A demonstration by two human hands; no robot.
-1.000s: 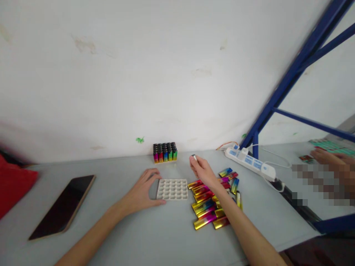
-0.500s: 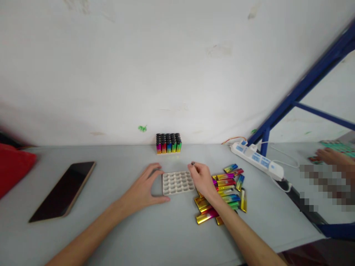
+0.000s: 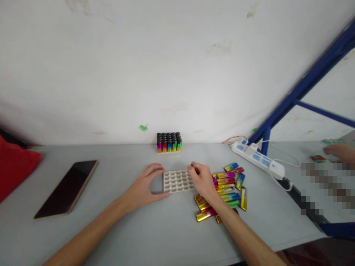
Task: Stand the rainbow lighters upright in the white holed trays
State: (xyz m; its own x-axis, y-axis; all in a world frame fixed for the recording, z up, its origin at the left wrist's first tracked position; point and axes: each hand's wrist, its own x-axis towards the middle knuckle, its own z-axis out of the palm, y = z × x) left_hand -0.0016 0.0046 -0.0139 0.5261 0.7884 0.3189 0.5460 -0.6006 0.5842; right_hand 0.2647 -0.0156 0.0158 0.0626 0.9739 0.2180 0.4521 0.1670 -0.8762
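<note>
A white tray point(image 3: 177, 181) with rows of oval holes lies flat on the table in front of me. My left hand point(image 3: 144, 185) spans its left end, thumb at the near corner and forefinger at the far one. Pinched in my right hand point(image 3: 202, 180), over the tray's right end, is a lighter point(image 3: 192, 164); only its dark top shows, the rest hidden by my fingers. Beneath and beside my right forearm is a loose pile of shiny multicoloured lighters point(image 3: 226, 181). Against the wall, a block of upright lighters point(image 3: 169, 142) with black tops stands in rows.
On the left lie a dark tablet-like device point(image 3: 68, 188) and something red point(image 3: 16, 166). A white power strip point(image 3: 257, 159) with cables sits at the right, beside a blue metal frame point(image 3: 280, 114). Beyond it is another person's hand point(image 3: 340, 152).
My left thumb and forefinger have drawn in against the tray's left corners. My right hand stays almost in place with the lighter. The other person's hand has shifted right.
</note>
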